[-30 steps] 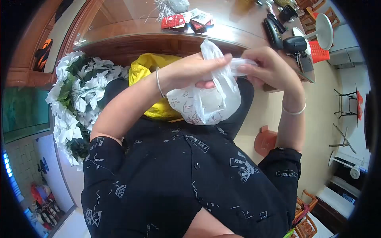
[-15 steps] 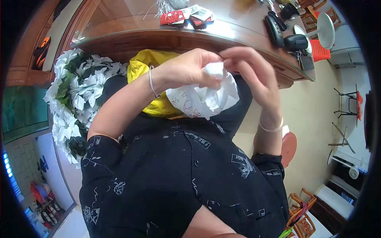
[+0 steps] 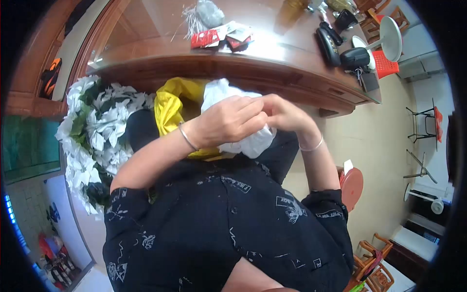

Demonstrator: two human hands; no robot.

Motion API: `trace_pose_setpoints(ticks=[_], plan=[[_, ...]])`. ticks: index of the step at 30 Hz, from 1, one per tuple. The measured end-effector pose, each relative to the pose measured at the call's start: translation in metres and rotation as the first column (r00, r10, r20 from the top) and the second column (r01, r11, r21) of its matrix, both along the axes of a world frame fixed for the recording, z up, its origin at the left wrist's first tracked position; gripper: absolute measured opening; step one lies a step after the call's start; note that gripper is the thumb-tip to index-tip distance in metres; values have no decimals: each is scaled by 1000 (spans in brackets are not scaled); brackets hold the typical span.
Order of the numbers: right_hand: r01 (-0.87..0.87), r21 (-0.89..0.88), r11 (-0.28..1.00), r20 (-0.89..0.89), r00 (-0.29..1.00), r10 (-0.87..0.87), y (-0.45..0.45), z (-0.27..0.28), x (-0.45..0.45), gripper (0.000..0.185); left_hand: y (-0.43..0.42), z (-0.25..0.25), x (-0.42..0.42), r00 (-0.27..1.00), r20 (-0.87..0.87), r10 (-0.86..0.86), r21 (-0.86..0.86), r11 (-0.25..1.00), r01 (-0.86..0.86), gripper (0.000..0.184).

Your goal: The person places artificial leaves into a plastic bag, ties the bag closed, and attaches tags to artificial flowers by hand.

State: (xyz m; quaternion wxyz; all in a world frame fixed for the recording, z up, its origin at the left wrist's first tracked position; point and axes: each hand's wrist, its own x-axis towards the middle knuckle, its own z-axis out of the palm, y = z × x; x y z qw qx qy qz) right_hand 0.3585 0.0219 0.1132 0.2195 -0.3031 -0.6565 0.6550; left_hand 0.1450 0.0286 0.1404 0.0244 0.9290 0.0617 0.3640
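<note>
Two-handed work over the white plastic bag point(image 3: 254, 145), at twelve o'clock from the black shirt point(image 3: 194, 228), with left hand point(image 3: 231, 119) and right hand point(image 3: 284, 114) curled; cannot tell if gripping. Probably busy with its top, next needing a steady pinch.

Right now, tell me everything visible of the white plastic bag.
The white plastic bag looks thin and soft, crumpled into folds and creases. It is at the person's lap, to the right of the yellow bag; whether the two touch is unclear. The left hand crosses over its middle, meeting the right hand near its right edge. White plastic shows above and below the left hand. Its contents and the exact grip are hidden.
</note>
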Motion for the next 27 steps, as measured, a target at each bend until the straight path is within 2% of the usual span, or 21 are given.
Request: trace_pose_setpoints(ticks=[1,2,3,4,5,7,9,12,15,18,20,21,25,27], plan=[[66,16,998,63,996,-67,-7,17,-3,37,4,-1,-1,999,16,34,43,998,-35,24],[99,150,984,191,973,-127,-10,23,-3,33,7,-2,-3,997,34,68,82,994,-71,26],[89,440,894,189,964,-189,-12,32,-6,29,10,-3,-5,993,54,101,120,987,-107,29],[63,689,722,172,954,-247,-15,43,-8,25,11,-3,-8,994,-8,110,109,988,-109,33],[58,668,742,256,918,-303,-22,57,-8,17,11,-4,-13,990,-72,120,99,989,-112,37],[19,792,610,267,888,-374,-25,60,-2,17,7,-4,-18,977,-170,130,53,991,-122,40],[-34,878,477,267,862,-431,-31,65,-1,20,7,-7,-16,986,-93,138,74,989,-132,41],[-106,861,498,358,822,-443,-38,64,7,19,3,-18,-18,981,-28,193,73,979,-191,46],[1,817,577,355,787,-505,-40,47,36,15,1,-32,-35,952,-6,307,71,950,-305,41],[94,718,690,395,760,-516,-47,8,71,11,-4,-58,-66,900,-188,392,-57,911,-409,29],[140,642,754,416,763,-496,-53,-12,80,9,-15,-73,-76,874,-290,390,-161,880,-446,23],[170,647,743,408,746,-526,-54,-14,78,10,-16,-75,-76,858,-339,385,-209,859,-468,20],[373,520,768,368,714,-596,-53,-4,64,18,-18,-63,-67,911,-170,375,-519,752,-406,15],[450,414,791,137,829,-543,-53,2,36,31,-19,-49,-50,950,-128,284,-605,737,-302,15]])
